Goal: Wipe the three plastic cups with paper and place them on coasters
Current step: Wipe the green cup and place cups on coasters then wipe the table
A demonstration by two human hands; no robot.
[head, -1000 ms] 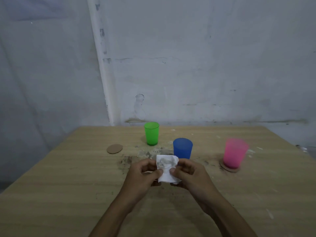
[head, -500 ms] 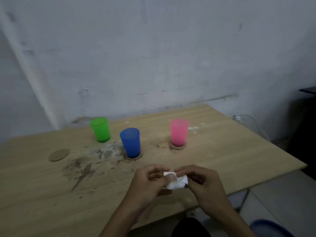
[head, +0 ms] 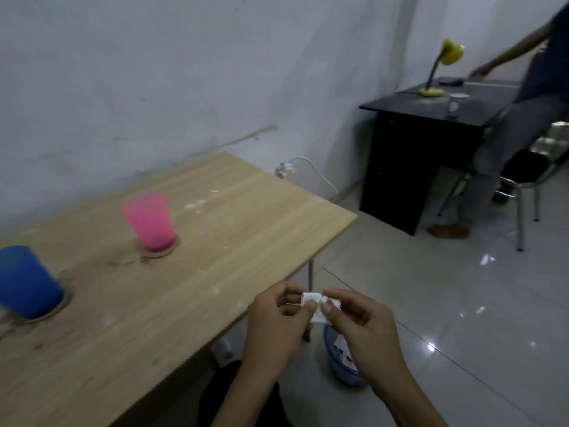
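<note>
Beyond the table edge | I see left hand (head: 277, 322) and right hand (head: 357, 322) pinching small crumpled white paper (head: 317, 306) | pink translucent plastic cup (head: 150, 221) on round coaster (head: 166, 251) | next, I judge: drop paper into blue bin (head: 341, 359).

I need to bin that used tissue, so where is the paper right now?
In the head view, the crumpled paper is pinched between the left hand and right hand, just past the table's near right edge and above the blue bin on the floor.

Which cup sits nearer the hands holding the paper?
The pink cup, on its coaster toward the table's right end; the blue cup sits at the far left.
</note>
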